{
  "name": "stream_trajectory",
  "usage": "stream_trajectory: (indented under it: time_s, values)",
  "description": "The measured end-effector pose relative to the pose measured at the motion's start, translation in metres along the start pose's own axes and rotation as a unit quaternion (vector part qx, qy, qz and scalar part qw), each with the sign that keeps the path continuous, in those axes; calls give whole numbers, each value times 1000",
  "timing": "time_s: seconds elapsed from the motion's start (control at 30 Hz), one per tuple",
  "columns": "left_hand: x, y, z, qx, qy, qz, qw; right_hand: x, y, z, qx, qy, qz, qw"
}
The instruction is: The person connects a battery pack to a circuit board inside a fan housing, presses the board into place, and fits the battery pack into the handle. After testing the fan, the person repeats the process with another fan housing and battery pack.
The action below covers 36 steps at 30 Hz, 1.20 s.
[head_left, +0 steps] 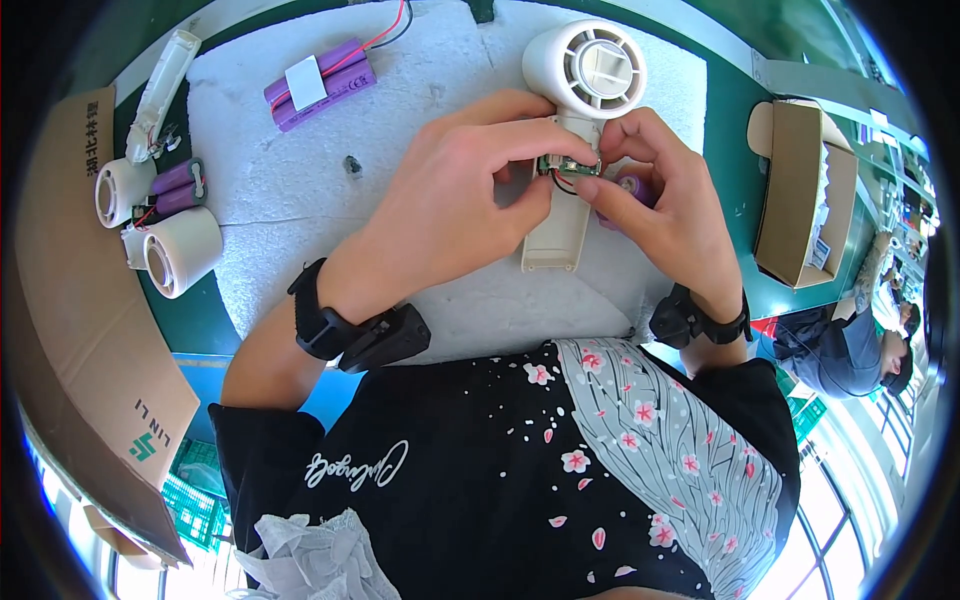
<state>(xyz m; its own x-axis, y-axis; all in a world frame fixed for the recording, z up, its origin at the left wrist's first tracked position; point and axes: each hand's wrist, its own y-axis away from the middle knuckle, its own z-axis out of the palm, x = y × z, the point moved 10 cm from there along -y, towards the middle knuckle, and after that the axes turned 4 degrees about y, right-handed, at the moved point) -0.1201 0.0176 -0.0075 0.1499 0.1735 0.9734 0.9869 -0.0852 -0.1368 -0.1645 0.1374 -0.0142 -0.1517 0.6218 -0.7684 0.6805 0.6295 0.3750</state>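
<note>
A cream handheld fan point(585, 70) lies on a white foam sheet, its round grille at the far end and its open handle shell point(556, 235) pointing toward me. My left hand point(450, 180) pinches a small green circuit board point(568, 164) over the handle, thumb below and fingers above. At the board's other end, the thumb and fingers of my right hand point(672, 190) close on it. Red and black wires point(563, 182) run below the board. A purple battery point(634, 187) sits partly hidden beneath my right hand.
The foam sheet point(290, 190) covers a green table. At the far left lies a purple battery pack point(335, 80) with wires; left of the foam are fan parts point(182, 250) and a large cardboard sheet point(80, 330). An open carton point(805, 195) stands right, near another person point(840, 350).
</note>
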Motion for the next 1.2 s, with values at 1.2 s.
stream_trajectory:
  time_s: [1.2]
  values:
    - [-5,-5,-21,-1,-27,2,1000,-37,11,-11,20,131,-188,973]
